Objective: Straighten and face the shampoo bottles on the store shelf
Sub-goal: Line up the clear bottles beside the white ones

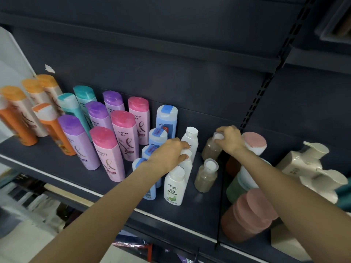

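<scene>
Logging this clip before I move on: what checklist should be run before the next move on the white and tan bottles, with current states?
1. Left hand grips the cap of the middle white bottle: ok.
2. Right hand grips the cap of the rear tan bottle: ok.
3. Front white bottle label faces out: ok.
4. Gripped bottles' labels face out: cannot tell.
5. Front tan bottle stands upright: ok.
6. Front tan bottle pulled to shelf edge: not ok.
</scene>
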